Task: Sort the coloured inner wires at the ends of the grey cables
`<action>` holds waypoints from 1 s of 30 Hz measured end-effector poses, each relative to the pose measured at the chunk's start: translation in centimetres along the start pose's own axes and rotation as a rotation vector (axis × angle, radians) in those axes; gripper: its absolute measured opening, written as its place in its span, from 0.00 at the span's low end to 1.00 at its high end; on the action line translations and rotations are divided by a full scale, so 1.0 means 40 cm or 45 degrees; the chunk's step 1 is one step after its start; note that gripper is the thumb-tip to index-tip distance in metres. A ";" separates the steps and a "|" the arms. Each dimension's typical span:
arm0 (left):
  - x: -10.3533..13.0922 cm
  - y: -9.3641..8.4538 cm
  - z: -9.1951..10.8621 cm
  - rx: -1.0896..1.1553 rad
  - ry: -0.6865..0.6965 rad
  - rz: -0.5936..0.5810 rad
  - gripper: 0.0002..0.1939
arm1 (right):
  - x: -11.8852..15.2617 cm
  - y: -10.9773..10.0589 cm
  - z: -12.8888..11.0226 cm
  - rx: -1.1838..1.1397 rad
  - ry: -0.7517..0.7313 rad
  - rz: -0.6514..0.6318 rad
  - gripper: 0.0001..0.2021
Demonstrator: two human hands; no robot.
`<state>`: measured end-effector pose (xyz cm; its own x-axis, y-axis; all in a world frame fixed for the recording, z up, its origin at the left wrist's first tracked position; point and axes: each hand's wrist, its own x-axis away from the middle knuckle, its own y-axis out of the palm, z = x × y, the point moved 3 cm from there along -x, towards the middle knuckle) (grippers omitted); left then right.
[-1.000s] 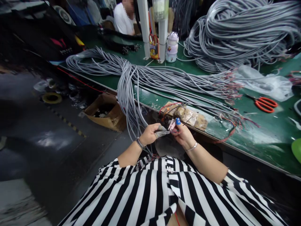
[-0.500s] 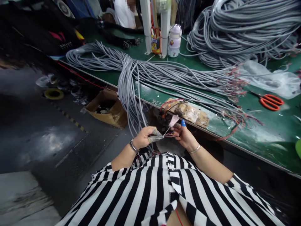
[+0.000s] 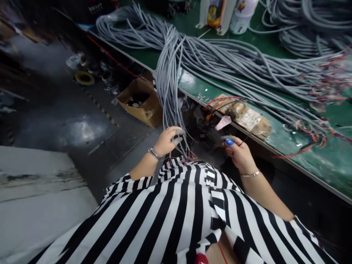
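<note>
My left hand (image 3: 168, 141) is beside the hanging grey cables (image 3: 171, 84); its thumb and index finger, in greyish finger covers, are apart, with cables passing behind them. Thin reddish wire ends (image 3: 189, 156) show at the bottom of the cables, against the striped shirt. My right hand (image 3: 240, 156) is closed in a pinch below the bench edge, with a blue cover on one digit. A thin dark strand rises from its fingers; what they grip is unclear. Between the hands and the bench, a pink wrapped piece (image 3: 223, 123) juts from the edge near a wooden block (image 3: 257, 123).
More grey cables (image 3: 231, 51) lie across the green bench (image 3: 299, 167), their stripped coloured ends at right. A large cable coil (image 3: 324, 22), a bottle (image 3: 243, 16) and a yellow container (image 3: 216, 14) stand farther back. On the floor is an open cardboard box (image 3: 143, 104).
My hands have moved apart. The grey cable end with coloured wires has left them; my left hand is now at the hanging cables. The view has shifted, so the bench appears higher and farther right.
</note>
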<state>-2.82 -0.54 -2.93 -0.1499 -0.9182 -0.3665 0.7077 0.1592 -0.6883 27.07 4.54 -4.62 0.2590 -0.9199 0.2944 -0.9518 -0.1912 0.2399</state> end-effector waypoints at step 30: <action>-0.039 -0.085 -0.286 -1.035 -0.752 -0.668 0.30 | 0.127 -0.132 0.049 0.641 -0.220 0.015 0.24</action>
<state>-12.88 4.50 -7.18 0.2055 -0.9343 0.2914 -0.0373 -0.3050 -0.9516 33.08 0.23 -6.19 0.2570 -0.9579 0.1275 -0.9266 -0.2818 -0.2491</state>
